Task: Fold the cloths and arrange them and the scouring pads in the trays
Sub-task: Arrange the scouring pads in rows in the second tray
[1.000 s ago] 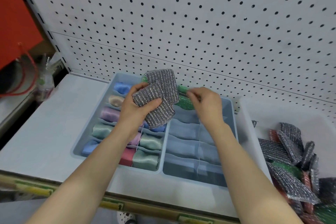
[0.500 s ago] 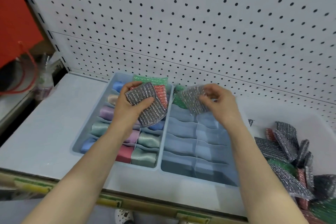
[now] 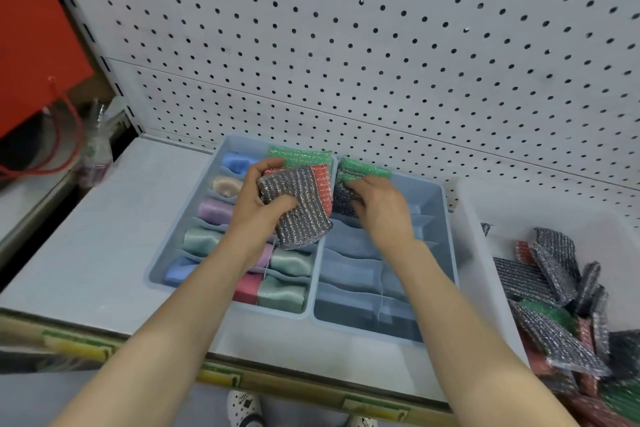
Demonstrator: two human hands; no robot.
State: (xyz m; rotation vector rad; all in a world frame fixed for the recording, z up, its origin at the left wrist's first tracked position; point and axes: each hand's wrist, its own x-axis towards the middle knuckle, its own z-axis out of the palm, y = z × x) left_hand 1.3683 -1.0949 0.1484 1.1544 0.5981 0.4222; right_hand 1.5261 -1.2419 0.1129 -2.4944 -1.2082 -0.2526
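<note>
At the near edge of the shelf (image 3: 86, 253), two bare forearms reach in over two blue divided trays that sit side by side, touching. The left tray (image 3: 156, 274) looks close to done. I count nine folded cloths (image 3: 202, 241) showing in it, five down the outer column and four more toward the middle, and a forearm may hide others. The right tray (image 3: 448, 246) is barely begun: its front rows of compartments hold nothing I can see. Off to the right, a white bin (image 3: 485, 198) carries a heap of loose pads (image 3: 550, 288) in grey, red and green. There are well over ten, too overlapped for a true count, so I judge most of the pad work is left.

Further in, the left hand (image 3: 258, 215) has its grip closed around a grey scouring pad (image 3: 298, 215), held above the back half of the left tray. A red pad (image 3: 322, 184) sits just behind it; whether it shares the hold I cannot tell. The right hand (image 3: 381, 208) has its fingers curled on a second grey pad (image 3: 343, 199) at the right tray's back compartment, touching a green pad (image 3: 362, 170) that stands there. Another green pad (image 3: 301, 156) stands at the back of the left tray. Behind everything rises white pegboard (image 3: 381, 45).
</note>
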